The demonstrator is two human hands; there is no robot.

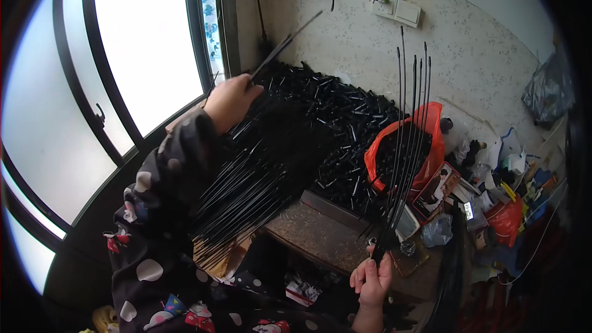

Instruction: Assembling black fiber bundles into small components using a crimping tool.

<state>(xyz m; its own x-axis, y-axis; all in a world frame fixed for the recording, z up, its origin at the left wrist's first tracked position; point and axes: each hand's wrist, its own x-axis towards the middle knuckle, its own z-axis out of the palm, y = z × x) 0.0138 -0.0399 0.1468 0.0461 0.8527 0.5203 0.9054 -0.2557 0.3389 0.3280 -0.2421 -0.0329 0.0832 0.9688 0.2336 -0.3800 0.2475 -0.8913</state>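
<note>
My left hand (231,103), stretched out toward the window corner, is closed around a few thin dark rods that point up and right; motion blurs them a little. Below it lies a thick spread of long thin black rods (240,191), partly hidden by my sleeve. At the lower right my right hand (373,276) grips the bottom ends of several long black rods (404,142). They stand nearly upright and fan out slightly, with small thicker tips at the top. Behind them sits a red plastic bag (436,132) filled with small black pieces.
A large heap of short black cylindrical parts (351,108) covers the table's far side by the wall. A dark bar (333,208) lies along the brown tabletop (308,234). At right are a red tray (438,191), a clear plastic bag (436,230) and clutter. A bright window (145,37) stands left.
</note>
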